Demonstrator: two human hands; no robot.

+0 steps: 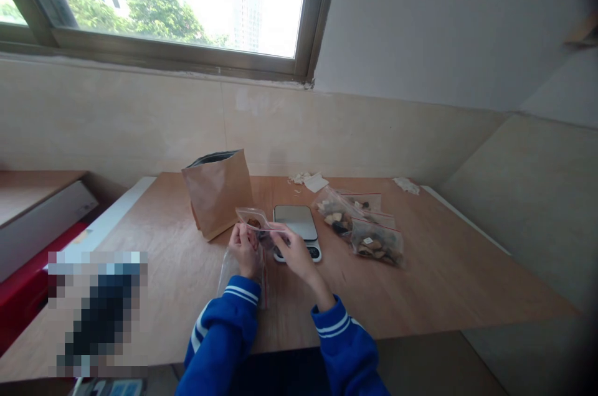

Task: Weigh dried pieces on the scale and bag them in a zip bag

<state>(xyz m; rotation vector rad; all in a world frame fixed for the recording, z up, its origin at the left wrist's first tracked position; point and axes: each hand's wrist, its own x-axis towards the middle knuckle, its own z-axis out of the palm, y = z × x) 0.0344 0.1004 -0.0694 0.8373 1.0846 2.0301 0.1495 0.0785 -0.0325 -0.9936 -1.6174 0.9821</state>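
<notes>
Both my hands grip a clear zip bag (255, 213) with brown pieces inside, held above the table in front of me. My left hand (245, 249) pinches its left side, fingers closed. On the right, my right hand (293, 249) has its fingers closed along the bag's top edge. Beneath my left hand lies another clear plastic bag (228, 273), partly covered by my wrist. A white kitchen scale (296, 221) sits just behind my right hand, which hides part of its front. Standing upright at the left is an open brown paper pouch (217, 193).
Several filled zip bags (377, 243) lie right of the scale, holding dried pieces. White scraps (316, 182) rest at the table's (448, 278) back edge, near the wall. A blurred-out patch (100, 312) covers the left front area.
</notes>
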